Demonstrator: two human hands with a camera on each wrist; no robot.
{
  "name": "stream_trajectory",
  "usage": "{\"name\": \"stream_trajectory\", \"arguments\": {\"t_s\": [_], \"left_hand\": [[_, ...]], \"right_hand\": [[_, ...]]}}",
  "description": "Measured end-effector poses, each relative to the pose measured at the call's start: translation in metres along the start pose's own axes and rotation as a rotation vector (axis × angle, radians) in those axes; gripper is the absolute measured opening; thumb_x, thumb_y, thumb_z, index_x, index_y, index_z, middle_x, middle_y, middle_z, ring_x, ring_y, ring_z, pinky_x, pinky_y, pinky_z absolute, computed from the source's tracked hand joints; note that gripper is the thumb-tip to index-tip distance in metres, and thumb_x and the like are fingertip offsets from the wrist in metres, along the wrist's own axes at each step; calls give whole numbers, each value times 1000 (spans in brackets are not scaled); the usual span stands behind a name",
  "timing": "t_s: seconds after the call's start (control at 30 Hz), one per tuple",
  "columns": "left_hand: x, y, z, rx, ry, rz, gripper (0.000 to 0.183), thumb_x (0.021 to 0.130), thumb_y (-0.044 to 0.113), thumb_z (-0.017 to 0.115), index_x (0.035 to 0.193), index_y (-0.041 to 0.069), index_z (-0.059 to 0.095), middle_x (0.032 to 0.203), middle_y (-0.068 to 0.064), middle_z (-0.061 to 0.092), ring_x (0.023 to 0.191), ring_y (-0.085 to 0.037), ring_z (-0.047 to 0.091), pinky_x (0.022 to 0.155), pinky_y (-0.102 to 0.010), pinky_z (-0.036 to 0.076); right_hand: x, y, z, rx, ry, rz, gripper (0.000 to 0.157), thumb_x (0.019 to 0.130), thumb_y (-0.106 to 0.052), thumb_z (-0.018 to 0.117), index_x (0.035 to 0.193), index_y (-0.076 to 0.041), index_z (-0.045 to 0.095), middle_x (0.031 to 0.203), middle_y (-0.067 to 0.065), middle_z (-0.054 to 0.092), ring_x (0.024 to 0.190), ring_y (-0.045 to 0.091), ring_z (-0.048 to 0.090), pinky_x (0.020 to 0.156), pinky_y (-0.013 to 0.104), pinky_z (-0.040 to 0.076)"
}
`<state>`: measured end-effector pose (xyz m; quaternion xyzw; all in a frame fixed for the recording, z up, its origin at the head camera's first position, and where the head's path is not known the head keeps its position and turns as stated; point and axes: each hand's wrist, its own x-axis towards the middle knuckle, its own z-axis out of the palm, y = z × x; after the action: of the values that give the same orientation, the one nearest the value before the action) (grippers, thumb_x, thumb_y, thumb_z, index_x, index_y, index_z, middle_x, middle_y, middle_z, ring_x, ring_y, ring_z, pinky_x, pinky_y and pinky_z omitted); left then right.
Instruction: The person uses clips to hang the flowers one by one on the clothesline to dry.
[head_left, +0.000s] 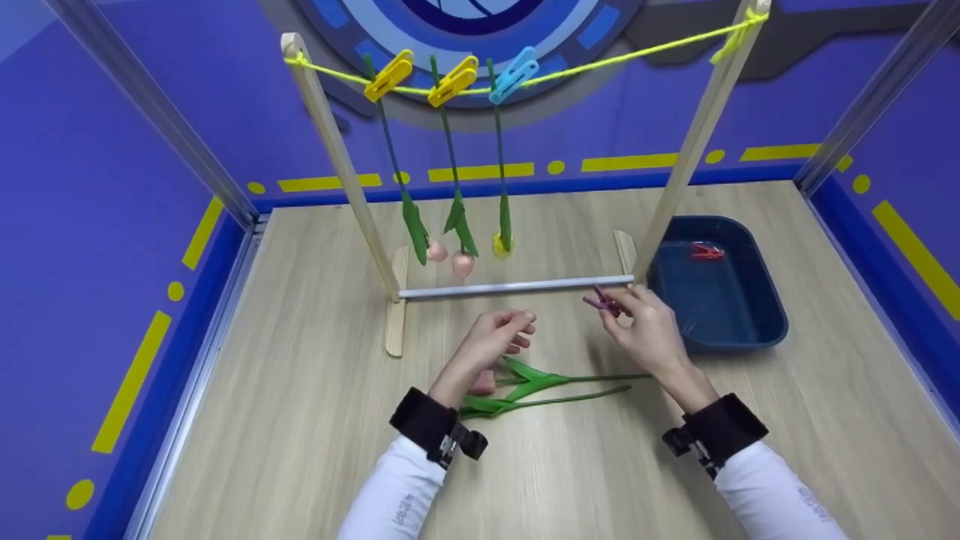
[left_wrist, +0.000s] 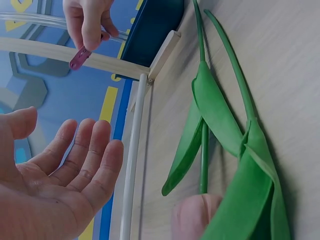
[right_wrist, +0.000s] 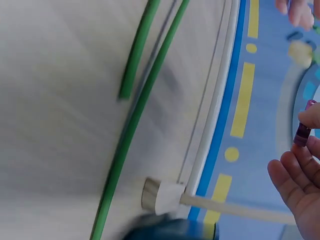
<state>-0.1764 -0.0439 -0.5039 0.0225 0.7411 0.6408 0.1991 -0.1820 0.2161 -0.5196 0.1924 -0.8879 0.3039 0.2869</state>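
Note:
My right hand point(head_left: 646, 330) pinches a purple clothespin point(head_left: 602, 300) between thumb and fingers, in front of the rack's right foot. Its fingers and the clothespin point(right_wrist: 303, 131) also show at the right edge of the right wrist view. My left hand point(head_left: 491, 341) holds nothing; in the left wrist view its fingers point(left_wrist: 95, 160) are loosely bent, palm showing. Below it on the table lie two artificial tulips, one with a pink bloom point(head_left: 484, 382), their green leaves point(left_wrist: 220, 110) and stems pointing right. The other bloom is hidden in the head view.
A wooden rack point(head_left: 337, 150) carries a yellow cord point(head_left: 637, 55). Two yellow clothespins point(head_left: 453, 81) and a blue clothespin point(head_left: 514, 76) hold three tulips upside down on it. Behind the right post stands a dark blue basin point(head_left: 720, 300) with a red clothespin point(head_left: 706, 252) inside.

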Motion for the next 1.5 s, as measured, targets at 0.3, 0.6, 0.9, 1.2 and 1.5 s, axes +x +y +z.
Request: {"name": "stream_trajectory", "arguments": {"t_s": [0.3, 0.6, 0.9, 1.2, 1.5], "left_hand": [[6, 2, 17, 45, -6, -15, 39, 100, 38, 57, 116, 5, 69, 115, -20, 69, 100, -31, 69, 89, -42, 55], [12, 5, 30, 82, -20, -3, 37, 100, 35, 56, 114, 4, 70, 113, -22, 70, 90, -25, 70, 89, -48, 56], [17, 3, 39, 127, -17, 11, 37, 100, 30, 57, 112, -3, 69, 105, -20, 71, 78, -18, 68, 76, -35, 58], [17, -1, 41, 131, 1, 17, 31, 100, 23, 58, 105, -4, 71, 100, -19, 72, 70, -10, 62, 66, -24, 53], [14, 1, 38, 319, 24, 84, 26, 101, 25, 57, 105, 4, 73, 94, -9, 73, 69, -7, 60, 58, -17, 46]], "right_hand": [[-6, -11, 13, 37, -6, -29, 23, 74, -1, 81, 96, -1, 76, 80, 7, 65, 69, 18, 62, 61, 31, 48], [-13, -18, 20, 46, -46, -56, 22, 75, -2, 81, 96, -4, 77, 78, 3, 65, 70, 14, 61, 60, 28, 47], [-19, -21, 25, 52, -52, -77, 21, 75, -1, 81, 95, -4, 77, 78, 3, 64, 71, 13, 61, 58, 26, 46], [-23, -24, 27, 68, -69, -63, 21, 75, -1, 82, 95, -4, 76, 79, 4, 64, 73, 15, 63, 62, 29, 50], [-23, -23, 23, 105, -117, -23, 29, 77, -12, 85, 102, -1, 75, 87, 7, 69, 77, 19, 66, 66, 33, 54]]}}
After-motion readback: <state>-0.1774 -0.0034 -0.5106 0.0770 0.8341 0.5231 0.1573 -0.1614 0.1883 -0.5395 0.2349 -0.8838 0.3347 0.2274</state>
